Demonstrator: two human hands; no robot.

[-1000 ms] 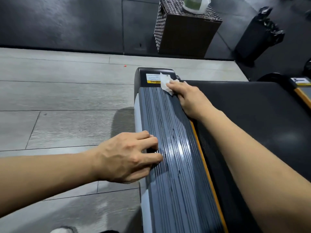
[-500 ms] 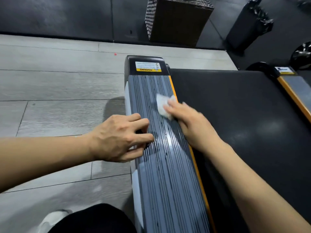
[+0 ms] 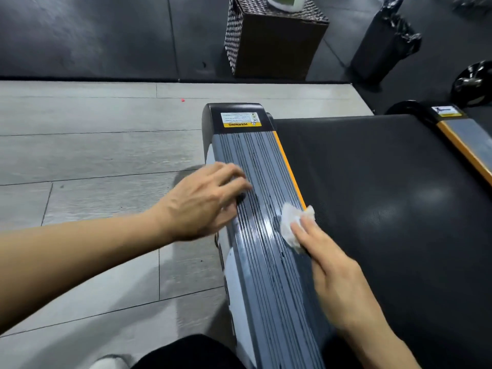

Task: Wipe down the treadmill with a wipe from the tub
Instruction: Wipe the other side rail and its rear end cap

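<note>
The right hand (image 3: 338, 275) lies on the ribbed grey side rail (image 3: 266, 235) of the treadmill (image 3: 372, 209). Its fingers are straight and close together, and they press a white wipe (image 3: 288, 222) flat on the rail. The wipe is crumpled. It sits at the rail's right edge, touching the thin orange strip (image 3: 288, 169) that runs between the rail and the black belt (image 3: 386, 195). Part of the wipe sticks out past the fingertips. The rail looks shiny and wet just beside the wipe.

The left hand (image 3: 202, 203) rests on the rail's left edge, a bit farther up than the wipe. Its fingers are bent and spread a little, with the tips on the ribs. It holds nothing.

At the far end of the rail is a black cap (image 3: 210, 121) with a yellow and white warning sticker (image 3: 241, 119).

On the dark floor past the treadmill stands a woven box (image 3: 266, 43). A pale tub (image 3: 286, 2) sits on top of it, cut off by the top edge. A black bin (image 3: 380, 46) with a bag in it stands to the right of the box.
</note>
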